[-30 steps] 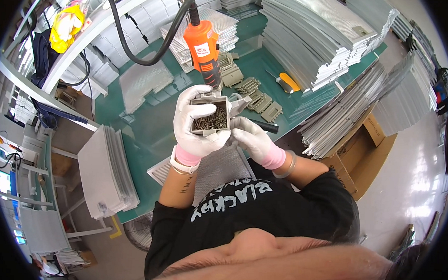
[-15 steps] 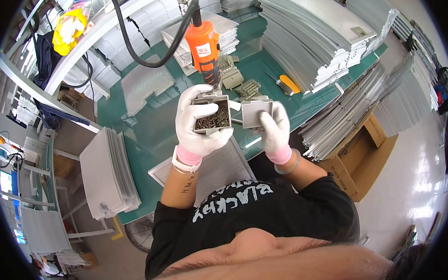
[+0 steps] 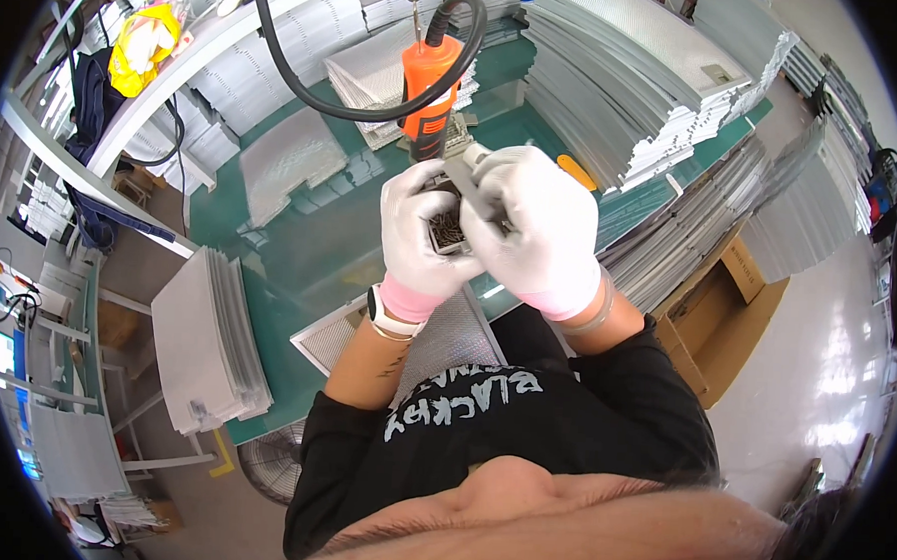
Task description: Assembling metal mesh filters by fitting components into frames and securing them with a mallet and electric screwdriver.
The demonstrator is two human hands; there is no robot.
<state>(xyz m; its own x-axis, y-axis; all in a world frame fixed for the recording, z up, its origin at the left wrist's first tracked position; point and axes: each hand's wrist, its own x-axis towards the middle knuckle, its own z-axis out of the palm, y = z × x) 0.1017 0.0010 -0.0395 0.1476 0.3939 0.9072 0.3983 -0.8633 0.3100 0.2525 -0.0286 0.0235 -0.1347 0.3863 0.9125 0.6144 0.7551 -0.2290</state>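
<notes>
My left hand (image 3: 407,233), in a white glove with a pink cuff, is closed around a small grey box of dark screws (image 3: 447,230). In my gloved right hand (image 3: 546,229) is the box's flat grey lid (image 3: 462,181), tilted over the right side of the opening. Part of the screws shows between the two hands; the rest is covered by the lid and my right fingers. Just beyond my left hand hangs an orange electric screwdriver (image 3: 424,67) with a black lower end and a looping black cable.
Beneath is a green worktop (image 3: 300,249), with a perforated metal panel (image 3: 456,335) at its near edge. A yellow-handled knife (image 3: 575,172) lies beyond my right hand. Tall stacks of metal panels (image 3: 617,77) stand at the back right. A cardboard box (image 3: 711,337) is at the right.
My right hand has moved left with the lid, from beside the box to over it. The box now sits a little farther right. The screwdriver appears farther right too.
</notes>
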